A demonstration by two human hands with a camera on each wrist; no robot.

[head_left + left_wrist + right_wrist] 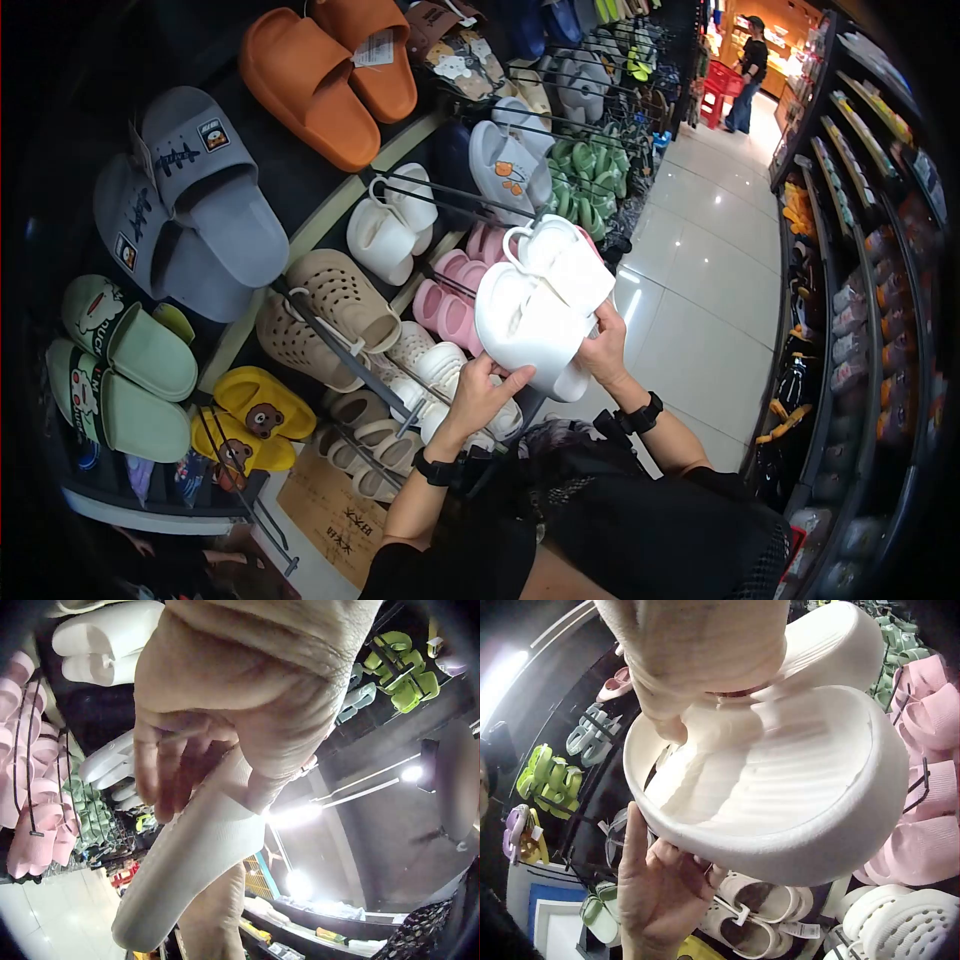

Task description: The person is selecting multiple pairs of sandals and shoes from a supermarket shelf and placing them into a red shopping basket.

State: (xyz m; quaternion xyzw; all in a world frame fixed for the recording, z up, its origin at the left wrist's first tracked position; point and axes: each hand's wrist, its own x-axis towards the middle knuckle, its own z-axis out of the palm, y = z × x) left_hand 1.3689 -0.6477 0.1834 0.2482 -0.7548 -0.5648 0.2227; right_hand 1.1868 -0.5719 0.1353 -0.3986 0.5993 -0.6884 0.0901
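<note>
A pair of thick white slippers (545,315), joined by a loop at the strap end, is held up in front of the rack between both hands. My left hand (485,395) grips the near left edge, thumb on one side and fingers on the other. On the opposite side, my right hand (605,345) grips the slippers near the strap. The left wrist view shows a smooth white slipper side (187,847) under the left fingers. Ridges line the footbed (772,765) in the right wrist view, where the right thumb presses inside the rim.
Left of the hands, the rack holds grey slides (215,200), orange slides (310,85), beige clogs (345,300) and pink slippers (450,300), with metal hooks (370,375) sticking out. A tiled aisle (700,270) runs to a person (750,75) beside red baskets (718,85). Shelves (850,250) line the right.
</note>
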